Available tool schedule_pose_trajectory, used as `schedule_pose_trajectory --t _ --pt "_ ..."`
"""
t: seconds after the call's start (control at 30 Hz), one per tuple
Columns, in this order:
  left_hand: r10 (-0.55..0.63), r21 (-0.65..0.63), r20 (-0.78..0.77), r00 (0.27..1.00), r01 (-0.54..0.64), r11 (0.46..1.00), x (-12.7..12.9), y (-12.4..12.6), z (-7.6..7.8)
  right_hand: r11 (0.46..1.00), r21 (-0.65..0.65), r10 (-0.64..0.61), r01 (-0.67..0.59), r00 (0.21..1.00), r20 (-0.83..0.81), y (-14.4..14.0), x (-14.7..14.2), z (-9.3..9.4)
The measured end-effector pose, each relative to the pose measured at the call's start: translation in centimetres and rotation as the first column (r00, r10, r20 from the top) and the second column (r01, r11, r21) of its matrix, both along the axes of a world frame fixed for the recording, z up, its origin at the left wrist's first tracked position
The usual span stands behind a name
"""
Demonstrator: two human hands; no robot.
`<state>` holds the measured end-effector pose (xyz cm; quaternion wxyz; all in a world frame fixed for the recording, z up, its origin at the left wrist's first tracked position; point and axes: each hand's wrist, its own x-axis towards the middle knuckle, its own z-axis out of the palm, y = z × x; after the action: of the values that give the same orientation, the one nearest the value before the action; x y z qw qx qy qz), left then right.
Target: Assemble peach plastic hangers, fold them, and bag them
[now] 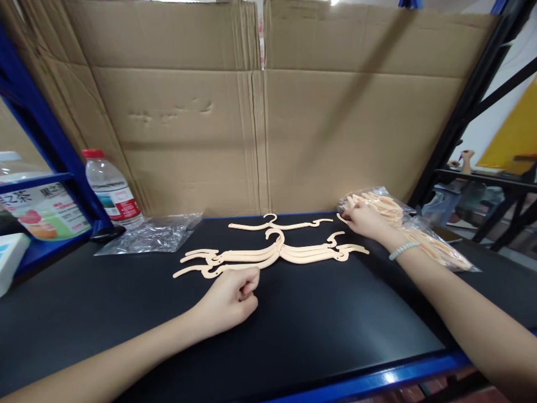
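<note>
Several beige plastic folding clothes hangers (308,256) lie spread flat and overlapping in the middle of the black table. A single beige hanger (289,226) lies behind them, its hook pointing to the back. My left hand (230,299) rests just in front of the pile, curled into a loose fist with nothing showing in it. At the right, my right hand (364,221) reaches to a clear plastic bag (381,193) of folded hangers. Its fingers are closed on a beige hanger (340,219), whose end sticks out to the left; the rest is hidden.
Another clear bag of hangers (438,246) lies beside my right wrist. A crumpled clear bag (149,235) and a red-capped bottle (111,187) are at the left. Cardboard (188,140) walls off the back. A co-worker's hand (466,157) shows far right.
</note>
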<state>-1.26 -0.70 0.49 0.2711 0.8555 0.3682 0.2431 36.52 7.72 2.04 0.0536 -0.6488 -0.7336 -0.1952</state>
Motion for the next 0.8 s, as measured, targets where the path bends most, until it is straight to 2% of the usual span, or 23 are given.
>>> schedule_pose_trajectory --t 0.17,0.33,0.5,0.67,0.77,0.8 --pt "-0.012 -0.070 0.016 1.000 0.013 0.997 0.0 0.0 -0.2 0.999 0.026 -0.042 0.039 0.995 0.095 0.5 -0.7 -1.4" --pt "-0.029 -0.076 -0.024 0.999 0.027 0.997 0.0 -0.1 -0.1 0.995 0.051 -0.084 0.081 0.994 0.065 0.9 -1.1 -1.6" --pt "-0.032 -0.059 -0.010 0.999 0.032 0.998 0.0 -0.1 -0.3 0.987 0.110 -0.107 0.118 0.989 -0.098 1.1 -1.1 -1.3" --pt "-0.025 -0.115 0.072 0.997 0.033 0.993 0.2 -0.3 0.0 0.988 0.141 -0.012 0.069 0.929 -0.370 0.7 -2.2 0.0" --pt "0.037 -0.239 0.191 0.981 0.010 0.971 0.9 -0.5 0.3 0.991 0.113 0.122 -0.068 0.804 -0.582 -1.0 -5.9 0.8" --pt "0.069 -0.290 0.238 0.969 0.003 0.957 1.1 -0.6 0.3 0.973 0.120 0.216 -0.200 0.582 -0.784 -1.9 -7.7 0.9"
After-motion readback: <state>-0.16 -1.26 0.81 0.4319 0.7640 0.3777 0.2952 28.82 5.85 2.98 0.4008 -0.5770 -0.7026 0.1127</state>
